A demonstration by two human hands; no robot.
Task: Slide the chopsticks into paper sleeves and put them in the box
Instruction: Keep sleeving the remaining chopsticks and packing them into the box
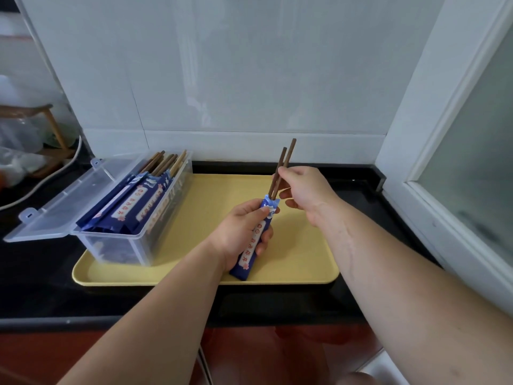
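Step in hand: sleeving a pair. Left hand (244, 232) wraps its fingers round a blue paper sleeve (254, 243), held tilted over the yellow tray (305, 245), mouth up and away. Right hand (302, 190) pinches two brown chopsticks (281, 170) partway along, tips already inside the sleeve mouth, most of the length outside. Clear box (133, 218) sits on the tray's left end, lid (66, 198) hinged open, already holding several sleeved pairs with wooden ends sticking out. No loose chopsticks visible on the tray. Next move probably: push the pair further down while the left hand keeps the mouth open, sticks kept parallel so they don't snag the paper, then lay it in the box.
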